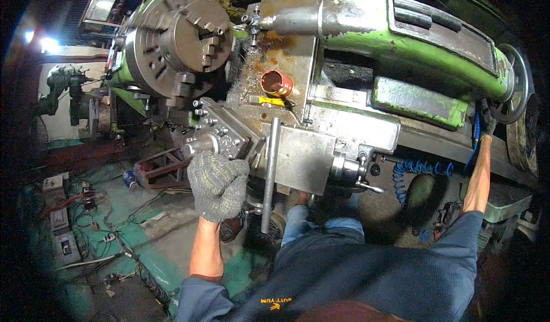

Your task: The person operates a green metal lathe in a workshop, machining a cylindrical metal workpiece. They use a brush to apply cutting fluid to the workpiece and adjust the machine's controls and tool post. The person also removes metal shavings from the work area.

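Grey knit covers the left hand (218,187), bunched at about 8 o'clock from the centre of the view, beside the bolted steel tool post (234,139) and overlapping its round boss (201,143) in view. Its palm is hidden, so I cannot tell how tight that grip is or whether it has hold of anything. The tool post lies toward 9 o'clock on the lathe carriage. A long steel bar (270,176) runs near the centre, from 12 down to 6, apart from the glove at its 3 o'clock side.

The right hand (487,121), in a dark glove, reaches out to 3 o'clock, near the lower rim of the handwheel (524,84) and next to a blue hose (476,130). That grip is too shadowed to tell its opening or hold. A coiled blue air line (424,167) hangs between 3 and 4 o'clock.

At 12 o'clock a red can (277,84) stands open-topped, with a yellow-handled tool (268,100) lying just at its 6 o'clock side. The big round chuck (192,38) fills 11 o'clock; the chipped green tailstock (412,53) spans 1 to 2 o'clock.
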Motion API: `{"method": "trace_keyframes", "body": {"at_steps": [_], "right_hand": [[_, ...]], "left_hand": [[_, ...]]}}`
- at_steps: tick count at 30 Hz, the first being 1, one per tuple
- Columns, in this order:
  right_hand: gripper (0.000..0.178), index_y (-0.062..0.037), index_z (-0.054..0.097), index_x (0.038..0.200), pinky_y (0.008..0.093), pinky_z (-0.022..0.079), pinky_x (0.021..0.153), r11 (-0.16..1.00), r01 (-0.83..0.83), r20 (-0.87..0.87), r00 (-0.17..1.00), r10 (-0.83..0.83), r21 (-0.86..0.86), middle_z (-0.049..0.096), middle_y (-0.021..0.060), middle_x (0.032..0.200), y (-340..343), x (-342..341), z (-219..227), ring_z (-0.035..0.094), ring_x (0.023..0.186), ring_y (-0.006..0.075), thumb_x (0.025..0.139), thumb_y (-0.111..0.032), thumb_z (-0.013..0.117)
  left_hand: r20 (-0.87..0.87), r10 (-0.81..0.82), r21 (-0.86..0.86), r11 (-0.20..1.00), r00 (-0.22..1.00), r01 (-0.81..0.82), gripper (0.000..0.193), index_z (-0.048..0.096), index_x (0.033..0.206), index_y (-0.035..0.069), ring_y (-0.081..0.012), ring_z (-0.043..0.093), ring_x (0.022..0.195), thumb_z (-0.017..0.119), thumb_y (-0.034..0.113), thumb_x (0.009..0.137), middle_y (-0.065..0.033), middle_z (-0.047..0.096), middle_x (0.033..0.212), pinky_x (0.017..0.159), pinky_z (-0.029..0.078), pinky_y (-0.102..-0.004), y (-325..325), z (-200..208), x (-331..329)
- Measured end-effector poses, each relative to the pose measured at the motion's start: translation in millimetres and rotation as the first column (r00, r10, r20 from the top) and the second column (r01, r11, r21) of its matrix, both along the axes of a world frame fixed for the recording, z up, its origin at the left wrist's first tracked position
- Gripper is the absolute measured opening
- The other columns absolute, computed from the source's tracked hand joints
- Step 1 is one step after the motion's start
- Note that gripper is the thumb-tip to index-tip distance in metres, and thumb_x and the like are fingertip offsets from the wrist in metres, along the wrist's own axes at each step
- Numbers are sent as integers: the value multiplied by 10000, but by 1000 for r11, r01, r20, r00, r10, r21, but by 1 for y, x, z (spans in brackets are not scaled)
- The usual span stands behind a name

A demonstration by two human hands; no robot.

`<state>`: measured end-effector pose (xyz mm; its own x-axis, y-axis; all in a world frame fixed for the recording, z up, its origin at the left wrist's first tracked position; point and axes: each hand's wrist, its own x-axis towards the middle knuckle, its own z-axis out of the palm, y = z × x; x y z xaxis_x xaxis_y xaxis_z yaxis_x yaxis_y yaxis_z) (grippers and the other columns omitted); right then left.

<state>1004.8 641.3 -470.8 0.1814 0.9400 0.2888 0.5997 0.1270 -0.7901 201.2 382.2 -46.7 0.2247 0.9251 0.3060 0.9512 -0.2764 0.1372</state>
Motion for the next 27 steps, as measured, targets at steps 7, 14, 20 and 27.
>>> {"method": "trace_keyframes", "body": {"at_steps": [7, 14, 20, 27], "right_hand": [[348, -12, 594, 1301, 391, 491, 913, 908, 126, 254, 967, -22, -399, 660, 175, 1152, -41, -86, 20, 617, 1043, 292, 993, -168, 547], [578, -26, 475, 1445, 396, 429, 1028, 947, 183, 576, 817, 1, -262, 614, 180, 1305, -64, -82, -7, 574, 1177, 312, 972, -343, 571], [493, 53, 598, 1289, 352, 464, 958, 854, 496, -88, 854, -512, -160, 646, 71, 1138, -181, -206, 164, 572, 988, 190, 875, -174, 739], [535, 33, 537, 1377, 337, 490, 961, 999, 32, -244, 969, -33, -6, 668, 97, 1186, -276, -273, 261, 635, 1049, 203, 892, -122, 702]], "left_hand": [[25, 53, 48, 997, 998, -54, 123, 719, 730, 123, -281, 591, 655, 726, 80, 615, -63, 603, 673, 613, 450, -396, 3, -6, 12], [87, 17, 113, 993, 996, -27, 124, 708, 720, 154, -287, 586, 646, 724, 46, 660, -49, 624, 682, 621, 448, -401, 0, -20, -8], [200, -95, 159, 985, 975, 63, 140, 746, 817, 131, -311, 651, 676, 705, 127, 683, -79, 687, 746, 635, 491, -439, 1, -12, -5], [245, -99, 270, 962, 964, 30, 133, 759, 806, 113, -314, 665, 644, 700, 147, 692, -101, 696, 723, 619, 510, -430, 3, -26, -6]]}}
